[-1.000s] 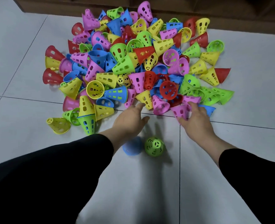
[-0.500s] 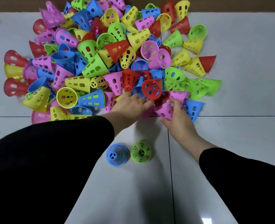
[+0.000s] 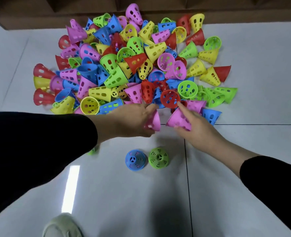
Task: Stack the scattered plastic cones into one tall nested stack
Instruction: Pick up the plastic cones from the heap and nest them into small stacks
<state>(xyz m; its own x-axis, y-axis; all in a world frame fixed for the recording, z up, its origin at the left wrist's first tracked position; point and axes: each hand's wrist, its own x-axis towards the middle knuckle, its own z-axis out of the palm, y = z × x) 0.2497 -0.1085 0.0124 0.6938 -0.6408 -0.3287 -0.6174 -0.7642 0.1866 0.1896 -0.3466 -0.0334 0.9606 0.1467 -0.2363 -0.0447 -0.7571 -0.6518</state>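
A big heap of perforated plastic cones (image 3: 132,65) in pink, yellow, green, blue and red covers the tiled floor ahead of me. At its near edge my left hand (image 3: 132,120) grips a pink cone (image 3: 154,121), wide mouth turned right. Beside it my right hand (image 3: 195,129) holds a second pink cone (image 3: 178,119), with the index finger reaching up to a red cone (image 3: 170,99). The two pink cones are a small gap apart. Closer to me a blue cone (image 3: 135,159) and a green cone (image 3: 158,157) stand upright side by side.
A brown wooden base (image 3: 38,12) runs along the far side of the heap. My light shoe (image 3: 62,225) shows at the bottom. One small green piece (image 3: 93,150) peeks out under my left sleeve. Pale floor tiles (image 3: 244,151) spread to the right and near me.
Both hands have drawn back from the heap's edge, each holding a pink cone, and the two cones now sit close together. The view has tilted, showing more floor and my shoe.
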